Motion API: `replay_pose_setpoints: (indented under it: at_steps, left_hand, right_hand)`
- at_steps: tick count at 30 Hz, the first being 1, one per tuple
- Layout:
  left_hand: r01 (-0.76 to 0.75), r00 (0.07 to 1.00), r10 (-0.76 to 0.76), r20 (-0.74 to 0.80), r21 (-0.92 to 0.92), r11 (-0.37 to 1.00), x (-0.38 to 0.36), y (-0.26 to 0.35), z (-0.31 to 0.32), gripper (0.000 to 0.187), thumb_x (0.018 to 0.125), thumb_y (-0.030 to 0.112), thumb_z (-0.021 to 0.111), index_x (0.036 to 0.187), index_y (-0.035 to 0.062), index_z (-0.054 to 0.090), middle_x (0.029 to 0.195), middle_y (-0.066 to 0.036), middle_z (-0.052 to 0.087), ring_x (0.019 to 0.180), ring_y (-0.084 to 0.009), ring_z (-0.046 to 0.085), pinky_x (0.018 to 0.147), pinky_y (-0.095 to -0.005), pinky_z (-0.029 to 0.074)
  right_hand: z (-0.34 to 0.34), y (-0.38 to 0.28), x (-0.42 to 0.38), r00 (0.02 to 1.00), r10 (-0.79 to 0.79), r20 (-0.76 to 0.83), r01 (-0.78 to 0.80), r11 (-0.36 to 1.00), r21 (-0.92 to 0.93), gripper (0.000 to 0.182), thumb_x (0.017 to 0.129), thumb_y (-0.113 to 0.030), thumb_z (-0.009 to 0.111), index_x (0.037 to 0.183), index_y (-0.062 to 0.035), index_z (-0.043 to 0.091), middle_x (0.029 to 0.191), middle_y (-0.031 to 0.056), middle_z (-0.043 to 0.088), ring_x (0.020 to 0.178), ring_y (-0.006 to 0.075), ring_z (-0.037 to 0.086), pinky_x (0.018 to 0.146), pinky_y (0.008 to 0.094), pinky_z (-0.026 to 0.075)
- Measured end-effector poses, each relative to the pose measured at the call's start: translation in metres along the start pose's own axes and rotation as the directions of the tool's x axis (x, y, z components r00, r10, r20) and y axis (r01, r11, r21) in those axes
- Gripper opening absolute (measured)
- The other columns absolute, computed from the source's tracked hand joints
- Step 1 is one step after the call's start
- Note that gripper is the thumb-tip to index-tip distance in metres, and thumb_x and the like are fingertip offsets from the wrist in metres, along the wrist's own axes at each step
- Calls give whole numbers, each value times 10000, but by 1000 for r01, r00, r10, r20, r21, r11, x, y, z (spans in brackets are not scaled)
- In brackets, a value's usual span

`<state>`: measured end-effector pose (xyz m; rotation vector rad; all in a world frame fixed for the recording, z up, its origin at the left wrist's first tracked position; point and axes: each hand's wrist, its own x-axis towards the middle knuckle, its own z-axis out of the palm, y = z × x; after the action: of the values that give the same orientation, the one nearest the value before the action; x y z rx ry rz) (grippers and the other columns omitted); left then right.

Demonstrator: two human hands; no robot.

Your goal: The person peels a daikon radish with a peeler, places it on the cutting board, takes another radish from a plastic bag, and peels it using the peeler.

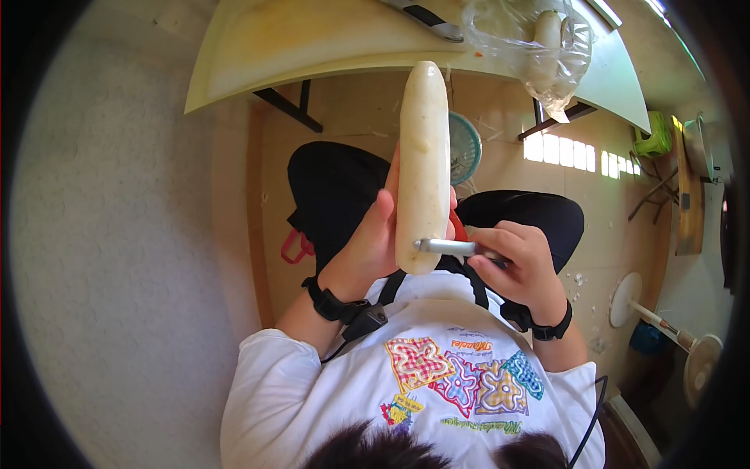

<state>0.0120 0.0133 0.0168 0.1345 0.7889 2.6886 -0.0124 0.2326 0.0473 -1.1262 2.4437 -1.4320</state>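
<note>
A long white daikon radish (424,156) stands lengthwise in front of my chest, its narrow end pointing toward the table. My left hand (373,238) is closed around its lower part from the left and behind; some of the fingers are hidden by the radish. My right hand (517,256) grips a vegetable peeler (447,247), whose metal head lies across the radish near its thick lower end. Something red (458,228) shows between the radish and my right hand, and I cannot make out what it is.
On the table (312,43) ahead lie a knife (430,22) and a clear plastic bag (558,70) with white radishes. A teal basket (465,148) sits on the floor beyond my knees. To the right are a fan (703,367) and a green stool (655,139); a wall (133,234) runs along the left.
</note>
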Motion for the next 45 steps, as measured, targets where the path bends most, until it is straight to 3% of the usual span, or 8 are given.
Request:
replay_pose_setpoints:
  at_steps: [2, 9, 11, 21, 22, 32, 38, 45]
  left_hand:
    - [28, 994, -13, -110, 137, 990, 2, -1, 1, 780, 925, 721, 393, 1442, 146, 295, 1150, -126, 531, 782, -229, 626, 605, -319, 534]
    - [32, 990, -7, -142, 176, 984, 10, 1, -12, 705, 966, 648, 404, 1411, 109, 316, 1140, -126, 544, 771, -232, 636, 609, -314, 542]
    - [-16, 994, 28, -103, 111, 994, 13, 4, -10, 752, 978, 530, 501, 1541, 287, 65, 1113, -163, 542, 791, -258, 646, 672, -380, 564]
    - [-114, 982, 135, -132, 158, 981, 33, 11, -12, 792, 959, 499, 547, 1548, 304, 54, 1109, -166, 545, 753, -263, 639, 657, -370, 556]
    - [-120, 981, 148, -128, 204, 972, 36, 12, -11, 591, 983, 530, 477, 1385, 118, 342, 1128, -150, 562, 768, -256, 660, 686, -390, 560]
    - [-113, 982, 134, -132, 156, 981, 71, 11, -12, 600, 979, 555, 462, 1329, 72, 396, 1121, -147, 564, 744, -237, 648, 664, -374, 554]
    - [3, 990, 1, -139, 32, 999, 88, 9, -24, 709, 975, 660, 354, 1156, -9, 506, 948, -111, 599, 712, -187, 610, 653, -315, 520]
    - [71, 975, -64, -211, 27, 997, 105, 7, -21, 723, 973, 678, 323, 1161, 6, 514, 904, -88, 587, 727, -171, 603, 653, -303, 503]
  right_hand:
    - [1, 0, -2, 1000, -24, 15, 24, 1000, -16, 231, 746, -133, 800, 928, -62, 677, 667, 47, 611, 512, 213, 560, 462, 315, 416]
    - [-11, 4, -2, 1000, -13, -6, 13, 1000, -11, 218, 728, -114, 801, 911, -65, 692, 647, 49, 602, 509, 186, 561, 454, 294, 406]
    - [-12, 4, 0, 999, 22, -39, -22, 1000, 1, 214, 725, -106, 800, 906, -62, 694, 642, 52, 595, 508, 180, 558, 454, 289, 402]
    - [-5, 13, 4, 1000, 4, -5, -5, 999, -53, 193, 711, -149, 817, 844, -68, 704, 602, 37, 571, 498, 185, 540, 448, 310, 403]
    - [-8, 15, 4, 1000, 9, -11, -10, 998, -63, 190, 714, -154, 812, 843, -65, 704, 591, 39, 557, 494, 186, 537, 449, 307, 400]
    - [-11, 30, 36, 984, -16, -177, 0, 996, -89, 239, 726, -156, 809, 925, -80, 700, 646, 53, 576, 504, 200, 548, 455, 309, 415]
    - [-6, 49, 51, 987, -36, -158, 17, 993, -119, 257, 723, -196, 819, 932, -102, 704, 663, 39, 587, 530, 206, 566, 472, 318, 441]
    - [-18, 68, 64, 989, -25, -144, 13, 997, -81, 250, 729, -194, 813, 933, -101, 703, 661, 38, 584, 526, 202, 563, 468, 311, 436]
